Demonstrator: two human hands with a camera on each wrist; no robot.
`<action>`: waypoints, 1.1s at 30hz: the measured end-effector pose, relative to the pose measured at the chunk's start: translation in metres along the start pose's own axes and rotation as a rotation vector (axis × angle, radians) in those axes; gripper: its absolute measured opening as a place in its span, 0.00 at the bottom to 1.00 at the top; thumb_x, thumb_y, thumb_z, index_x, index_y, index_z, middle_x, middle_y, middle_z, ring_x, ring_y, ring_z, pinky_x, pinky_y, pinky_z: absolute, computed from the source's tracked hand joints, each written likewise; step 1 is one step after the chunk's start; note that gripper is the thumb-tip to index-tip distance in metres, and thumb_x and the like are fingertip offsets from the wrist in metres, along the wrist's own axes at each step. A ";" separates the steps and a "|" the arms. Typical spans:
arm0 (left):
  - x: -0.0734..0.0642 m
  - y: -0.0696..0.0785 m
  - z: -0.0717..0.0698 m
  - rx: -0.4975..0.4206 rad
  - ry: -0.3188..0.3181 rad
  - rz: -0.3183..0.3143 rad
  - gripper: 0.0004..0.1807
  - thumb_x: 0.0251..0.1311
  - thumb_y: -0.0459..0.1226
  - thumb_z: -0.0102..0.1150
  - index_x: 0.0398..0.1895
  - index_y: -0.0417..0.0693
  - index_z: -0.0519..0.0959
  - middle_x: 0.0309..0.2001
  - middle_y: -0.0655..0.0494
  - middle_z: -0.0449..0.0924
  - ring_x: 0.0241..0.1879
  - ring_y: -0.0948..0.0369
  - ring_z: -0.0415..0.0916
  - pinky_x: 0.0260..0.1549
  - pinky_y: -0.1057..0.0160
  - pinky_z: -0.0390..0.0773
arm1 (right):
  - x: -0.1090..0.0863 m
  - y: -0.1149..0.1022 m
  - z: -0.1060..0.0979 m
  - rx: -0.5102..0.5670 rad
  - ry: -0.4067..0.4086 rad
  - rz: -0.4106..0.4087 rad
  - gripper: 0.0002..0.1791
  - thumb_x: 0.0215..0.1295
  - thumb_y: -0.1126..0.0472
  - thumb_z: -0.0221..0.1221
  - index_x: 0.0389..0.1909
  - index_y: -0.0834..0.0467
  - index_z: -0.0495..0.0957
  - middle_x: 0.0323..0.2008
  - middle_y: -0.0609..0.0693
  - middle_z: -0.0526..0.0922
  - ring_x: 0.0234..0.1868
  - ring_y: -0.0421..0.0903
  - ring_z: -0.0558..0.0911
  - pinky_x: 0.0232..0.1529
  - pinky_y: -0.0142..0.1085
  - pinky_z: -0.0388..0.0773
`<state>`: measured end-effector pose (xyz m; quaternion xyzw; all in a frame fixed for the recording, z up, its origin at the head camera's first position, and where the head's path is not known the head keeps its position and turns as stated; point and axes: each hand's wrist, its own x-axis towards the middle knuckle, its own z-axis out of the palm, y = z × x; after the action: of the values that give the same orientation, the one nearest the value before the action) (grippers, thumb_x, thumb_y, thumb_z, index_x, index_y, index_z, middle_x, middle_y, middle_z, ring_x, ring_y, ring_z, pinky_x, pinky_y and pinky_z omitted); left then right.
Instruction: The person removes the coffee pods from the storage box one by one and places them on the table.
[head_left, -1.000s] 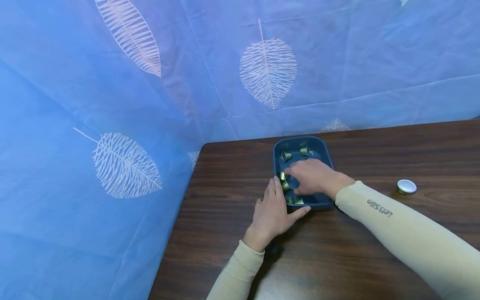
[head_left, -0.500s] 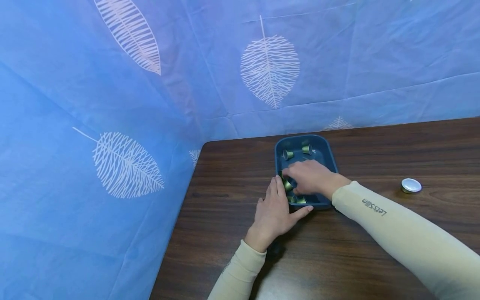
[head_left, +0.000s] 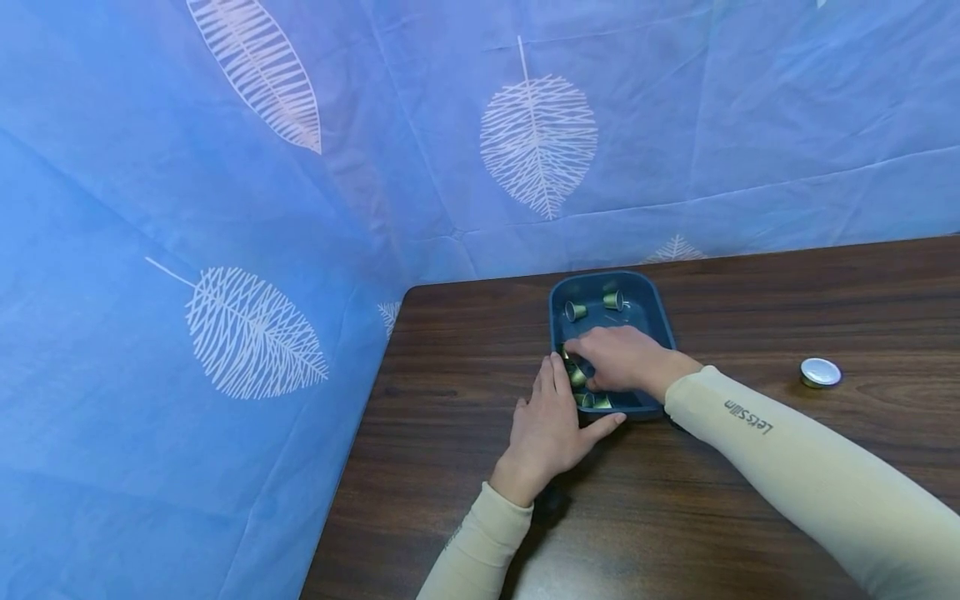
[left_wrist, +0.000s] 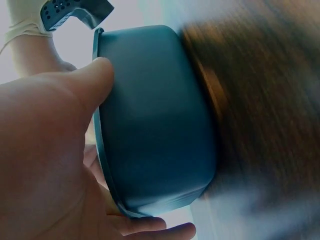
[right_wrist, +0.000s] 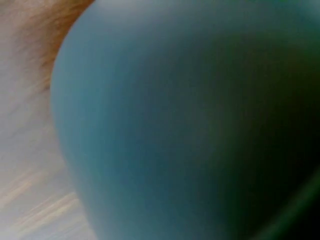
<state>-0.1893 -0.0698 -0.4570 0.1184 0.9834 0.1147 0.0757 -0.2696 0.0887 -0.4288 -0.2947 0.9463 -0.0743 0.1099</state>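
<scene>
A dark blue plastic tub [head_left: 660,315] stands on the table with several small gold-green coffee capsules inside. One capsule [head_left: 575,312] lies at the far left of the tub and another capsule [head_left: 613,300] beside it. My left hand [head_left: 543,433] spans the near left corner, fingers straight along the left side; in the left wrist view its thumb presses the outer wall [left_wrist: 155,115] near the rim. My right hand [head_left: 626,358] reaches down inside, fingertips among the capsules [head_left: 577,377] by the left wall. Whether it pinches one, I cannot tell.
To the right on the wooden table [head_left: 420,417] sits a single coffee capsule [head_left: 821,372], silver lid facing up. A blue curtain [head_left: 420,125] with white leaf prints hangs behind and left of the table. The right wrist view is blurred by the near tub wall [right_wrist: 125,125].
My right hand's fingertips have moved slightly toward the tub's left wall, now covering much of a capsule there. My left hand keeps its place at the corner.
</scene>
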 end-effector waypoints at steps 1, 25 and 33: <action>0.000 0.000 0.000 -0.004 -0.002 0.000 0.65 0.66 0.78 0.47 0.89 0.44 0.42 0.88 0.44 0.50 0.83 0.52 0.63 0.69 0.39 0.77 | -0.001 0.000 0.000 0.001 -0.005 0.002 0.33 0.67 0.54 0.75 0.70 0.59 0.79 0.59 0.58 0.89 0.58 0.56 0.89 0.57 0.55 0.87; 0.006 0.007 0.005 -0.012 0.015 -0.003 0.65 0.66 0.78 0.47 0.89 0.43 0.42 0.87 0.43 0.51 0.81 0.50 0.66 0.67 0.38 0.79 | -0.012 0.019 -0.010 0.113 -0.014 0.044 0.28 0.64 0.55 0.76 0.61 0.60 0.80 0.41 0.47 0.88 0.39 0.45 0.86 0.46 0.48 0.87; 0.002 0.007 0.004 -0.009 0.016 -0.010 0.66 0.65 0.79 0.48 0.89 0.43 0.43 0.87 0.43 0.51 0.80 0.50 0.67 0.67 0.38 0.80 | -0.019 0.021 -0.014 0.129 0.008 0.048 0.16 0.64 0.56 0.76 0.43 0.54 0.78 0.26 0.45 0.78 0.28 0.42 0.77 0.35 0.38 0.77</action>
<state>-0.1892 -0.0622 -0.4590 0.1122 0.9841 0.1196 0.0687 -0.2696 0.1179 -0.4161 -0.2640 0.9468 -0.1335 0.1268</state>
